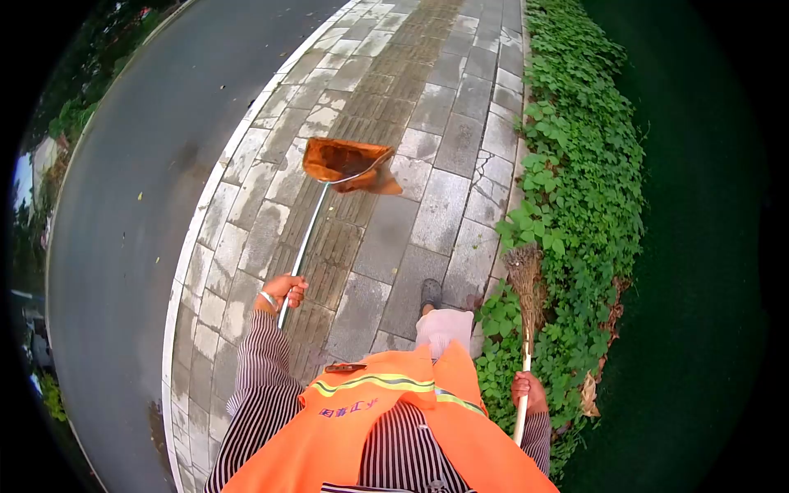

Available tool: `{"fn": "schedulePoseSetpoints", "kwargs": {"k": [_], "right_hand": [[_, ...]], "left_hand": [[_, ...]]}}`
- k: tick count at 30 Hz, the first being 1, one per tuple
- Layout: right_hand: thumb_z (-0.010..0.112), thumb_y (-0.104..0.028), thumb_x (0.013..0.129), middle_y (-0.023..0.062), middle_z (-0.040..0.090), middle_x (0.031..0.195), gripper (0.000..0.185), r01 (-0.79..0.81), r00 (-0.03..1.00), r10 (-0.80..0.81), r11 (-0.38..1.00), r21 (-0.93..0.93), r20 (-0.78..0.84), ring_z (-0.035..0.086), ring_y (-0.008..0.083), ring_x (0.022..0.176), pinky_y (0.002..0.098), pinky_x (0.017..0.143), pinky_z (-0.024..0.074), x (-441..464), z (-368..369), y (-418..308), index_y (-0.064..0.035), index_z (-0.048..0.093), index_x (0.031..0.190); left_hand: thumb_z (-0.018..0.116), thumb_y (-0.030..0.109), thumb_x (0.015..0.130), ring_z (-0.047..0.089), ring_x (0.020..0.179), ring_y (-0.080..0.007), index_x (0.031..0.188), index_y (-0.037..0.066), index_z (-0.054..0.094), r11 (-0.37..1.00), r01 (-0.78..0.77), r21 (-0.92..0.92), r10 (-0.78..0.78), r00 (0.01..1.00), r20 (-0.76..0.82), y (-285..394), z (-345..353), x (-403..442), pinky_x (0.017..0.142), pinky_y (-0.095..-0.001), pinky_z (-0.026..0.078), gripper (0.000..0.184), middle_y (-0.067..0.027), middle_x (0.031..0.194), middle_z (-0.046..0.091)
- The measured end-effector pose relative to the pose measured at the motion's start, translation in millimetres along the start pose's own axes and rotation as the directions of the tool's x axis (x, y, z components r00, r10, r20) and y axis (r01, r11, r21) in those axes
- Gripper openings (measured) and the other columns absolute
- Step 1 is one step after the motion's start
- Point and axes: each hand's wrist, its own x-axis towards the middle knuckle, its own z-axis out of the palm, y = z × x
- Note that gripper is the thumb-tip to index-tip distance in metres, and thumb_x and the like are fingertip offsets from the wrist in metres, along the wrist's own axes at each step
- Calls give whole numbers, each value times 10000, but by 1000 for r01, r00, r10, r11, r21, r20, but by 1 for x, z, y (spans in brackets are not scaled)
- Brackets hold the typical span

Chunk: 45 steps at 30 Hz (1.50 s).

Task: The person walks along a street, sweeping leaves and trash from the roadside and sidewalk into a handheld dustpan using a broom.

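My left hand (pixel 283 292) is closed round the thin pale handle of a long-handled dustpan (pixel 349 164). Its orange-brown scoop, dark inside, is held out ahead over the paving; whether it touches the ground I cannot tell. On the right, my right hand (pixel 530 392) grips the light-coloured stick of a twig broom (pixel 524 283). The broom's bristles point forward, in front of the green leaves at the walkway's edge. I wear an orange vest (pixel 386 386) with reflective bands over striped sleeves.
A paved sidewalk (pixel 394 222) runs ahead, with a ribbed strip along it. A pale kerb (pixel 197 246) divides it from the asphalt road (pixel 123 246) on the left. Leafy ground cover (pixel 583 205) borders the right side. One shoe (pixel 431 293) shows below me.
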Motion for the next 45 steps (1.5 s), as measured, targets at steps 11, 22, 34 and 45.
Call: {"fn": "schedulePoseSetpoints", "kwargs": {"k": [11, 22, 34, 45], "right_hand": [[496, -89, 815, -69, 356, 461, 190, -362, 926, 261, 817, -449, -271, 340, 28, 367, 155, 305, 304, 174, 295, -119, -68, 422, 641], [476, -72, 779, -26, 423, 461, 161, -550, 822, 399, 742, -385, -406, 403, 63, 382, 164, 360, 364, 399, 524, -34, -29, 442, 627], [432, -124, 845, 1, 443, 497, 193, -480, 861, 341, 788, -385, -377, 421, 91, 409, 200, 414, 428, 575, 763, 138, -51, 397, 670], [436, -124, 864, 1, 396, 509, 182, -524, 852, 378, 599, -606, -363, 421, 85, 414, 182, 405, 440, 768, 1034, 356, -31, 399, 712]], "left_hand": [[463, 76, 803, 251, 358, -40, 535, 160, 267, 706, 92, -702, -374, 891, -258, -100, -94, -65, 343, -212, 214, 342, 60, 423, 292], [457, 28, 780, 288, 325, -139, 510, 143, 244, 239, -106, -965, -488, 847, -214, -219, -171, -56, 372, -282, 300, 362, -4, 380, 292], [471, 36, 779, 322, 309, -100, 528, 110, 304, -161, -324, -932, -436, 871, -228, -80, -214, -72, 334, -235, 311, 311, -10, 387, 350], [481, 78, 823, 307, 351, -83, 539, 113, 320, -469, -376, -799, -234, 925, -299, 97, -334, -26, 371, -237, 312, 329, 15, 419, 347]]}}
